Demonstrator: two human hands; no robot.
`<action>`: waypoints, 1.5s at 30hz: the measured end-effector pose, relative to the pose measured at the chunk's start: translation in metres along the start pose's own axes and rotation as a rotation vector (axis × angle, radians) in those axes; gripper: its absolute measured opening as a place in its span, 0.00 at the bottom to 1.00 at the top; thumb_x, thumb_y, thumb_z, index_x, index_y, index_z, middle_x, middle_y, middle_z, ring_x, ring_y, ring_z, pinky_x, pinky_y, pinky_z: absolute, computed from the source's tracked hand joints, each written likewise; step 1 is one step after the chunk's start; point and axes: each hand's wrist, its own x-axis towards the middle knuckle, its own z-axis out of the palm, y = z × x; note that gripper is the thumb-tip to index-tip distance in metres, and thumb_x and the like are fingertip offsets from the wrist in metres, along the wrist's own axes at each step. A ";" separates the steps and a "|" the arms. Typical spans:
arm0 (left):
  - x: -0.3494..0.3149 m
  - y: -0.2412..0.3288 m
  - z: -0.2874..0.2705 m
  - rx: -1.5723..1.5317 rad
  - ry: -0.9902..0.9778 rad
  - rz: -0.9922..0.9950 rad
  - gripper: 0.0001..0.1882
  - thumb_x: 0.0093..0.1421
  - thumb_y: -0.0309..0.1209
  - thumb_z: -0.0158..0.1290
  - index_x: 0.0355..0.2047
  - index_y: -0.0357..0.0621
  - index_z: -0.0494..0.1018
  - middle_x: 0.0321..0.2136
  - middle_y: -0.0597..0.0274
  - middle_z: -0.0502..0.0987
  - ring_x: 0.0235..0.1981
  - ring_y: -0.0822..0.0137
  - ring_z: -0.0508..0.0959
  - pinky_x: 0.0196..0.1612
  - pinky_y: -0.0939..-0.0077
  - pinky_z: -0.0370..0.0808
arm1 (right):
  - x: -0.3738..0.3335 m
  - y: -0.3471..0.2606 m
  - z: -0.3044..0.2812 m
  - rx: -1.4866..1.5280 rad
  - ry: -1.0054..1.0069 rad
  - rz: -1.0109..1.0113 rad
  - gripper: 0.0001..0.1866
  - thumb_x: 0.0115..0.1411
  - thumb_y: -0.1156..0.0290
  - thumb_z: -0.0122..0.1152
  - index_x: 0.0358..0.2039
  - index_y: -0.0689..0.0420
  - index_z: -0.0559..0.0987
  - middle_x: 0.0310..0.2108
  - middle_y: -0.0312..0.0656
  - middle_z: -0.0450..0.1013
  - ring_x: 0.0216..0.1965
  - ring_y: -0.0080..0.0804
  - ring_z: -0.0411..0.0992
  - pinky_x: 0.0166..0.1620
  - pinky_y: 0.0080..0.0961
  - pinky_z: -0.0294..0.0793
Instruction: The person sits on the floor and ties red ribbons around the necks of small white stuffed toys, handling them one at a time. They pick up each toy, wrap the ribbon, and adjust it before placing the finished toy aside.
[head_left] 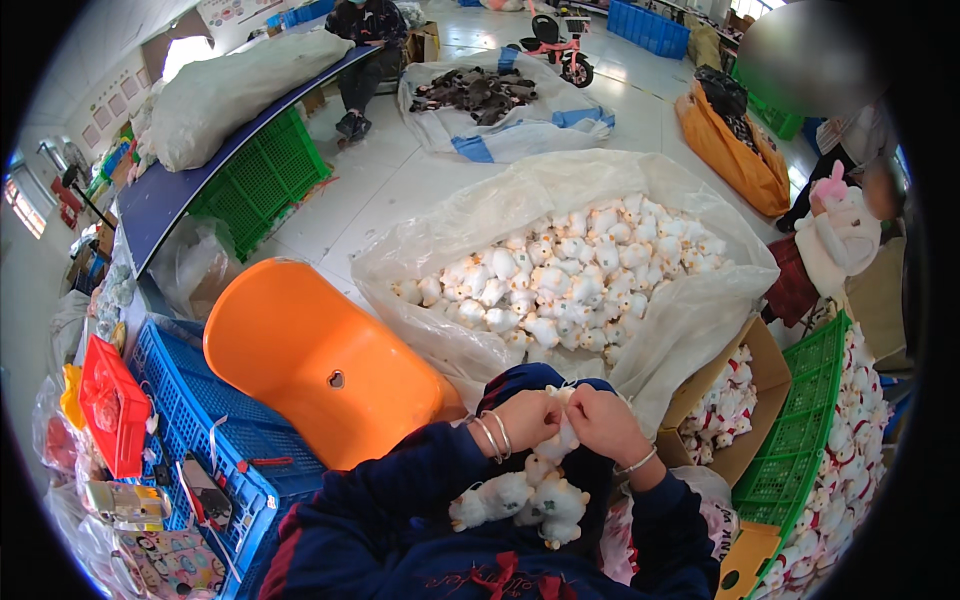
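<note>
Above my lap, my left hand and my right hand are close together, both with fingers closed. Between them they pinch a small white plush toy, its top at the fingertips. What exactly the fingertips grip on it is too small to make out. Several more white plush toys lie on my lap just below, one to the left and another under my hands. Beyond my knees, a large translucent plastic sheet holds a heap of similar white plush toys with small orange parts.
An orange plastic chair stands at my left, beside a blue crate carrying a red basket and tools. At right are a cardboard box and a green crate with red-and-white plush toys. A person sits far off; another stands at right.
</note>
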 end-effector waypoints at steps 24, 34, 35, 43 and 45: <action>-0.001 0.010 0.010 -0.146 0.218 -0.223 0.11 0.60 0.32 0.60 0.36 0.34 0.80 0.26 0.56 0.83 0.26 0.70 0.80 0.33 0.74 0.77 | -0.039 0.012 0.046 0.850 0.376 0.243 0.07 0.72 0.73 0.51 0.44 0.62 0.75 0.26 0.33 0.73 0.25 0.17 0.68 0.30 0.18 0.70; 0.000 0.011 0.012 -0.222 0.222 -0.194 0.07 0.57 0.27 0.62 0.32 0.34 0.78 0.26 0.53 0.81 0.26 0.62 0.82 0.33 0.72 0.78 | -0.043 0.002 0.025 0.820 0.150 0.448 0.07 0.67 0.73 0.58 0.40 0.64 0.76 0.25 0.36 0.76 0.22 0.17 0.71 0.26 0.18 0.70; 0.000 0.012 0.012 -0.220 0.215 -0.193 0.07 0.58 0.27 0.62 0.33 0.35 0.78 0.25 0.57 0.81 0.26 0.67 0.80 0.32 0.75 0.77 | -0.042 0.003 0.024 0.794 0.147 0.445 0.08 0.66 0.73 0.60 0.40 0.65 0.77 0.24 0.36 0.76 0.22 0.18 0.71 0.27 0.19 0.71; -0.003 0.012 0.014 -0.317 0.233 -0.187 0.06 0.62 0.27 0.60 0.35 0.36 0.78 0.25 0.67 0.78 0.26 0.80 0.74 0.32 0.82 0.74 | -0.037 0.020 0.022 0.758 0.091 0.488 0.09 0.64 0.69 0.62 0.34 0.64 0.79 0.23 0.35 0.75 0.22 0.18 0.69 0.27 0.20 0.69; -0.003 0.010 0.014 -0.332 0.239 -0.176 0.06 0.62 0.27 0.59 0.35 0.36 0.78 0.25 0.67 0.78 0.27 0.80 0.74 0.33 0.81 0.74 | -0.034 0.022 0.020 0.841 0.074 0.535 0.10 0.65 0.68 0.61 0.32 0.63 0.79 0.22 0.35 0.75 0.22 0.18 0.68 0.27 0.20 0.68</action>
